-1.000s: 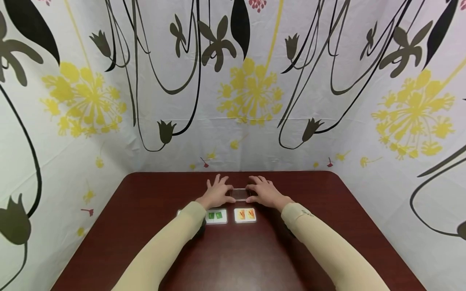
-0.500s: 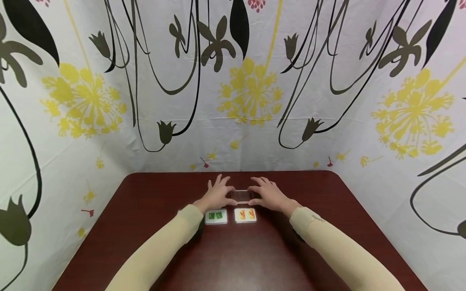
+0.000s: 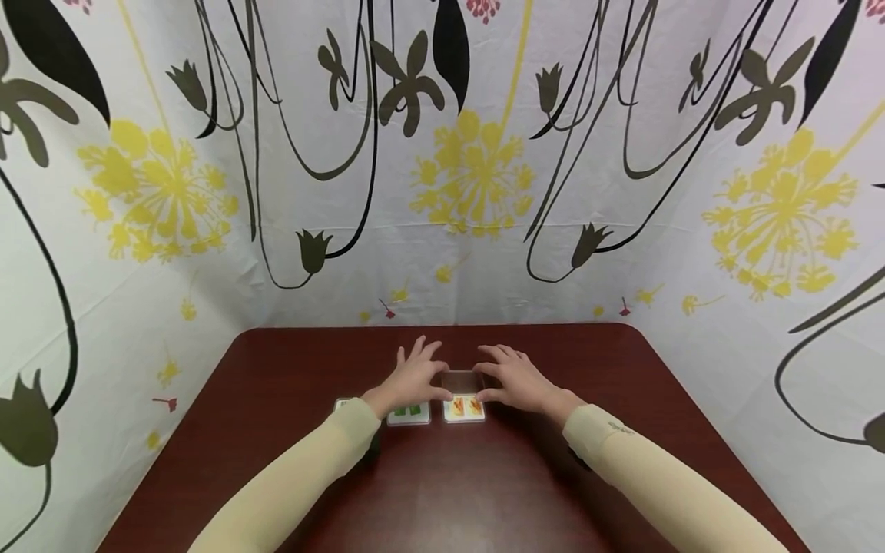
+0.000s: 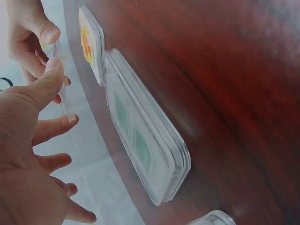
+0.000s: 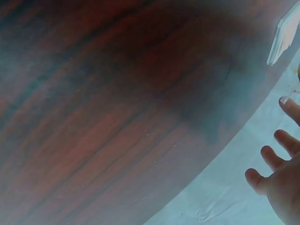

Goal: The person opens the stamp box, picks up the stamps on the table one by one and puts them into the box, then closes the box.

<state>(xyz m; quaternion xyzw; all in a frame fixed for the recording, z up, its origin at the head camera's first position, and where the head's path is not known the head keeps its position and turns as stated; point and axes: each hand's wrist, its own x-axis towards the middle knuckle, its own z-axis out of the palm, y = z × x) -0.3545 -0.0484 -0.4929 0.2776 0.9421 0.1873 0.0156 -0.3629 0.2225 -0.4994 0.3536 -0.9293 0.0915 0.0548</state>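
Observation:
A clear plastic cover point(image 3: 462, 381), thin and rectangular, is pinched at its left end by my left hand point(image 3: 413, 379) and at its right end by my right hand point(image 3: 517, 382). In the left wrist view the cover point(image 4: 67, 101) stands off the table between thumb and index finger; the other fingers are spread. From the head, its near edge overlaps the far edge of a flat white case with two orange pictures point(image 3: 464, 409). Left of that lies a white case with two green pictures point(image 3: 409, 415), its layered clear edge point(image 4: 154, 110) visible from the left wrist.
Another pale case point(image 3: 340, 402) lies farther left, mostly hidden by my left sleeve point(image 3: 346, 434). The dark red-brown table point(image 3: 449, 491) reaches back to a white floral curtain point(image 3: 477, 299), which also hangs along both sides.
Both hands have drawn toward me, carrying the clear cover from behind the cases until it overlaps the orange-picture case in the head view. The cases stay in place.

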